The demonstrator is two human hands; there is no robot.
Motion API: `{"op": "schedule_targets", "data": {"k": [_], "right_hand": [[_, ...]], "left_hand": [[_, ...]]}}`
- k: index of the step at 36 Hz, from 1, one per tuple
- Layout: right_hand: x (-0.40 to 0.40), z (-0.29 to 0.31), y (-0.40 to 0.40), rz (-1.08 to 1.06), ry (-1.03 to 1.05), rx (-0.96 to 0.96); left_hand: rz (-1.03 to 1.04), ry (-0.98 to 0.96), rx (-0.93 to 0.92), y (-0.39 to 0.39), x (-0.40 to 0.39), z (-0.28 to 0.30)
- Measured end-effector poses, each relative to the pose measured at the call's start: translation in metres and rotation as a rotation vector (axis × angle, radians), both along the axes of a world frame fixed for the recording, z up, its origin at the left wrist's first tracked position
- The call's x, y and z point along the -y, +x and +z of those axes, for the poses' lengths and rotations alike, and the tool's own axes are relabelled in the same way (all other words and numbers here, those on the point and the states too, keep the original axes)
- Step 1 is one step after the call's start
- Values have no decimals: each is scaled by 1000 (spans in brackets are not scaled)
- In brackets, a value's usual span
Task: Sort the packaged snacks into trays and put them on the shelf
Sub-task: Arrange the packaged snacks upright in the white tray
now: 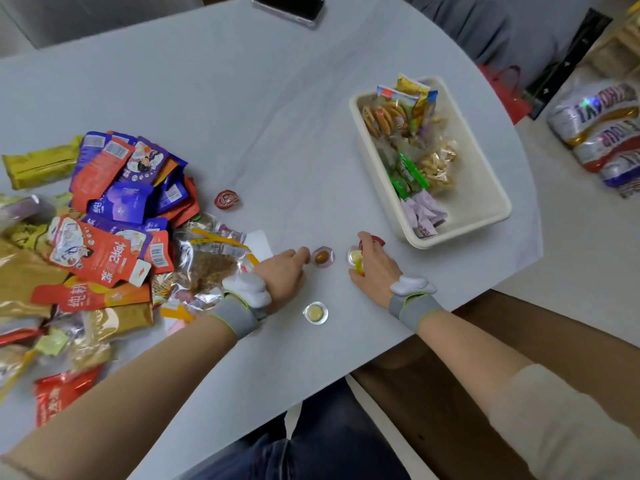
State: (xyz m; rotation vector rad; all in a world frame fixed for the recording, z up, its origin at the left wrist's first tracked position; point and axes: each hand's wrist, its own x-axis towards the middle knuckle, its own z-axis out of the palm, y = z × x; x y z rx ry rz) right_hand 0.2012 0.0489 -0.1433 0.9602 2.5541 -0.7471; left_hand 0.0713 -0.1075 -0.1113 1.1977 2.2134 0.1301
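My right hand point(375, 268) lies low on the table point(242, 116) with its fingers curled round small jelly cups: a yellow one point(355, 257) shows at my thumb side and a red one point(377, 241) peeks out past my fingertips. My left hand point(285, 271) reaches forward, fingers bunched, with the tips touching the edge of a brown jelly cup point(323, 257) that sits on the table between my two hands; I cannot tell whether I have hold of it or only touch it. Another yellow jelly cup point(315, 312) lies closer to me, just beside my left wrist, and a dark red one point(227, 199) lies farther out, near the edge of the snack pile point(104, 220). That pile of orange, purple, gold and clear packets spreads over the left part of the table, right up against my left wrist. Beyond my right hand stands a cream tray point(485, 188), already holding biscuits, green packets and pale purple packets. A phone point(287, 6) lies at the far edge of the table. On the floor to the right lie shiny wrapped bundles point(599, 133).
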Motion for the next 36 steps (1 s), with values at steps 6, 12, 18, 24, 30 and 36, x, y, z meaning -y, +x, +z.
{"op": "schedule_targets", "data": {"k": [6,12,18,24,30,36], "right_hand": [[5,0,18,15,-8,-93],[0,14,20,10,178,-167],[3,16,-6,165,112,-21],[15,10,-14,189,114,29],[16,11,-7,236,118,22],[5,25,-13,147,210,-47]], "left_hand": [[-335,-192,8,34,0,6],[-379,-259,-11,45,-3,-9],[-372,-257,-21,50,-5,-19],[-313,-224,-24,51,-4,-21],[-241,-212,14,45,-6,-11],[2,-20,20,12,-16,14]]}}
